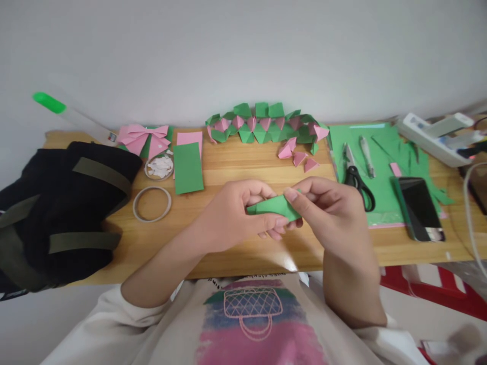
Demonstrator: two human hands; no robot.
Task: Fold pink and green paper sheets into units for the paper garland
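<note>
Between both hands, above the front of the wooden table [236, 258], is a folded piece of green paper [276, 207]. My left hand [243, 215] grips its left end, thumb stretched along the lower edge and fingers behind. My right hand [323, 205] pinches the right end between thumb and fingers. Beyond the hands stands a row of folded green and pink paper pieces [262, 131]. Several loose pink folded pieces [300, 158] lie just in front of it. Left of the hands, a green paper rectangle [188, 168] overlaps pink sheets [189, 138].
On the left are a dark bag [68, 203], a tape ring [152, 204], a ring holding white scraps [160, 166] and a pink paper bow [144, 138]. Rightward, black-handled scissors [357, 180] and a phone [420, 209] lie on green sheets [384, 203], near a white power strip [433, 139].
</note>
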